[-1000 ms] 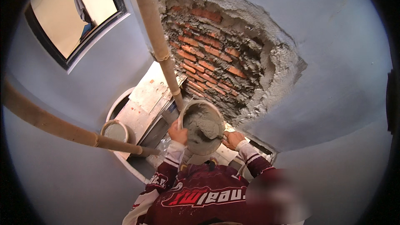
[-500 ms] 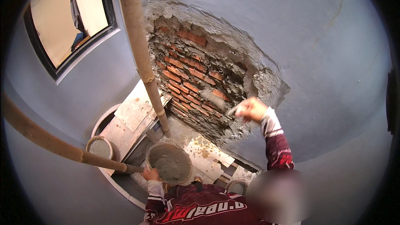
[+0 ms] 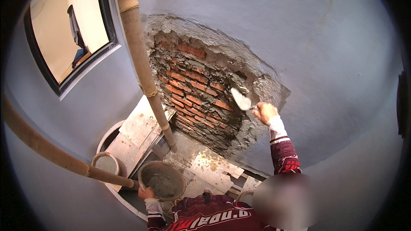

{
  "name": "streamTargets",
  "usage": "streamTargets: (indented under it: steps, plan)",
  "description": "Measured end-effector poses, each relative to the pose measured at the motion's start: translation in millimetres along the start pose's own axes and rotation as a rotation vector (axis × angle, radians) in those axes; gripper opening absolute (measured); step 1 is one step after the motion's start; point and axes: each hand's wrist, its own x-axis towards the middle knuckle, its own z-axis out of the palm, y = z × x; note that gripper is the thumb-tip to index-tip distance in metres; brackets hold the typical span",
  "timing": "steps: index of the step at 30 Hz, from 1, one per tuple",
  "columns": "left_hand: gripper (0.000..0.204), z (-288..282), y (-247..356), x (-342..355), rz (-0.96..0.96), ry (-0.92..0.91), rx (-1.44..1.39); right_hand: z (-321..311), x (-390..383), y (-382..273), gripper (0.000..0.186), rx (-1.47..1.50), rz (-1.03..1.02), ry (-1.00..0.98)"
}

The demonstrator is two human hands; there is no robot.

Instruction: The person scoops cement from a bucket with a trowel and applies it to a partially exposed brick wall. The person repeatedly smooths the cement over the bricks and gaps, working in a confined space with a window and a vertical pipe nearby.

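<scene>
My right hand [image 3: 266, 113] is closed round the handle of a trowel [image 3: 241, 99]. Its pale blade lies against or just in front of the right part of a patch of bare red brick [image 3: 188, 83], where rough grey mortar [image 3: 269, 86] borders the brickwork; whether it touches is unclear. Low on the left, my left hand [image 3: 147, 193] grips the rim of a round bucket [image 3: 181, 175]. Wet grey mortar [image 3: 162, 180] lies inside the bucket.
A bamboo pole [image 3: 143, 66] stands before the wall, and another [image 3: 55, 148] slants in from the left. Mortar-spotted boards [image 3: 212, 169] lie below, with a smaller round container [image 3: 105, 163] at left. A black-framed window [image 3: 105, 13] sits upper left in the grey-blue wall [image 3: 325, 102].
The trowel, blurred half a second ago, now shows sharply with its blade farther right and upright. My left hand and the bucket have shifted left and slightly down in the view.
</scene>
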Motion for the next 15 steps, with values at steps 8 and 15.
streamTargets:
  steps: [8,15]
  plan:
    - [0.037,-4.5,-33.8,15.0,-0.133,-0.011,0.202,-25.1,-18.5,2.7,0.032,-0.024,0.067,0.167]
    - [0.032,-9.3,-30.8,-2.7,-0.091,-0.048,0.024,-63.2,-57.6,-45.1,0.029,-0.093,-0.241,0.124]
